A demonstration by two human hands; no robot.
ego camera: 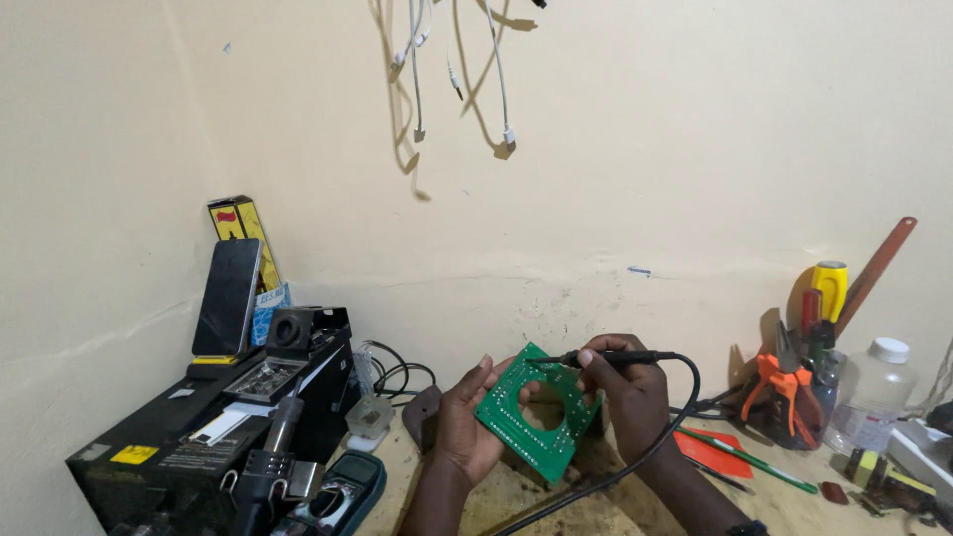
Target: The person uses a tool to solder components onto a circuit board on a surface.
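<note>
Hidden or cut off: both forearms ran out of the bottom edge of the view; the tip of the black pen-shaped soldering iron (617, 356) was too small to make out where it met the board; the near edge of the worn yellowish workbench top (516, 496) lay out of view.
Left hand (465, 422): raised off the benchtop, palm toward the camera, fingers curled behind the green square circuit board with one large round hole (537, 414) and the thumb over its left edge, gripping it tilted.
Right hand (627, 397): closed around the iron like a pen, tip pointed left at the board's upper edge; its black cable (650, 452) looped down toward the bench's near edge.
Board position: held in the air above the middle of the benchtop, between the two hands.
Counts: one board, one iron, two hands.
Left end of bench: one black box-shaped station (199, 427), with one dark phone (227, 298) propped upright on it.
Right end of bench: one pair of orange-handled pliers (784, 392), one clear plastic bottle with a white cap (874, 392).
Wall above: several white cables (452, 60) hung down.
</note>
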